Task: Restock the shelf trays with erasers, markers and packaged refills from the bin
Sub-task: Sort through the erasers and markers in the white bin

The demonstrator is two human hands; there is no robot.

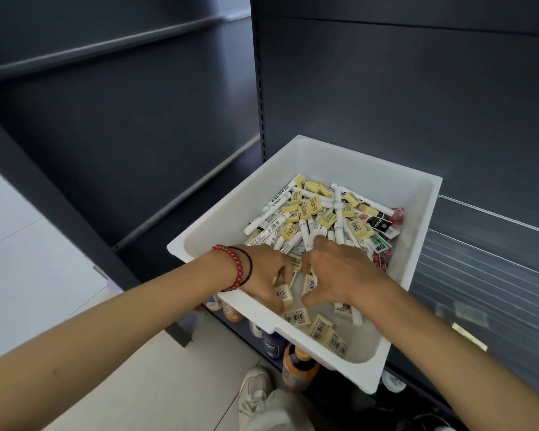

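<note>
One dark shelf (386, 88), one white bin (324, 154) up against it. Left hand (266, 269) and right hand (343, 275) down in near end, both curled round erasers (315, 205). Roughly dozen markers (277, 202), thirty-odd erasers, handful of refill packs (383, 225) far right, too piled for exact count.

Views: one, head-worn, wide-angle.
Position: above the near edge of the bin (324, 163), at the person's head.
Facing: forward and steeply down; both forearms enter from the bottom corners.
Centre: left hand (263, 272) and right hand (343, 272), both inside the bin.
Range: near; barcodes on the erasers (297, 315) show as separate bars.
Coverage: shelf back panel (417, 88) fills the top, floor (28, 259) the left, a shoe (254, 387) the bottom edge.
Distortion: shelf upright (259, 88) leans.
</note>
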